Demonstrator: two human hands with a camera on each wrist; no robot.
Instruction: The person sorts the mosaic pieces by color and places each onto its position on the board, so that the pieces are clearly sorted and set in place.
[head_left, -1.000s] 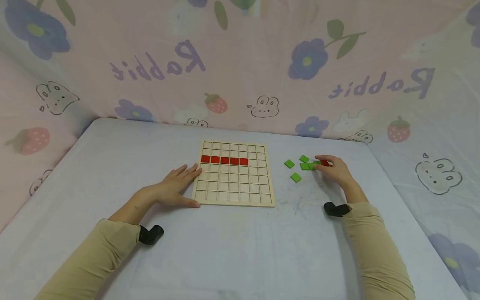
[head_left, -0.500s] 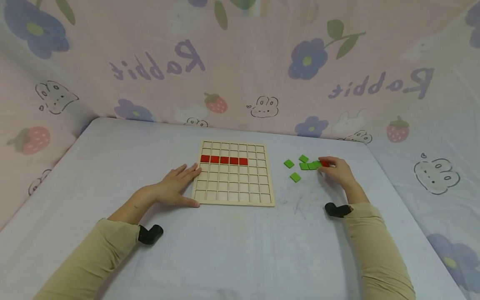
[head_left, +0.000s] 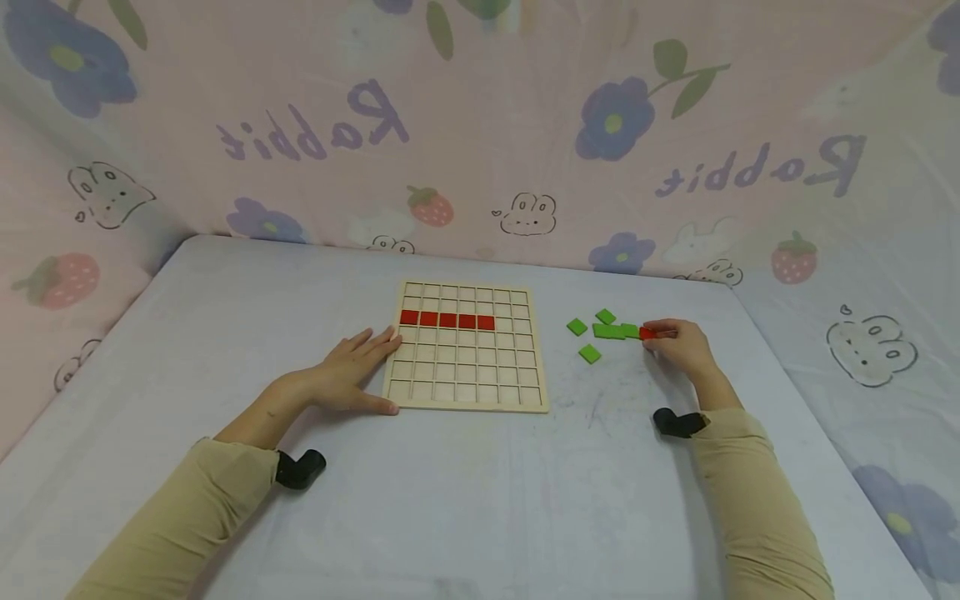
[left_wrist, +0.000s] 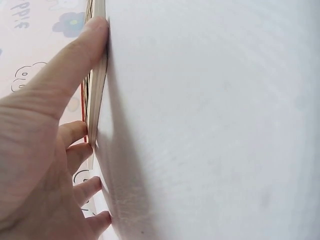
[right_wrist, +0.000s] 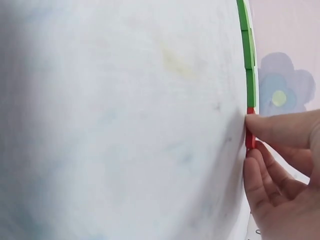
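A square wooden grid board (head_left: 465, 370) lies on the table, with a row of several red tiles (head_left: 447, 320) in its third row from the far edge. My left hand (head_left: 341, 375) rests spread at the board's left side, its thumb on the near corner and fingertips along the edge. In the left wrist view the thumb (left_wrist: 75, 57) presses against the board's side. My right hand (head_left: 684, 346) pinches a red tile (head_left: 647, 333) low at the table, at the right end of a short line of green tiles (head_left: 609, 332). In the right wrist view the red tile (right_wrist: 250, 132) meets the last green tile (right_wrist: 251, 87).
Loose green tiles lie around the line: one to the left (head_left: 577, 327), one behind (head_left: 605, 316) and one in front (head_left: 590, 354). A patterned cloth wall (head_left: 480, 167) rises behind the white table (head_left: 465, 500).
My right hand has shifted slightly right and towards me, uncovering more of the green line. The red tile now shows at the line's end. The left hand stays in place.
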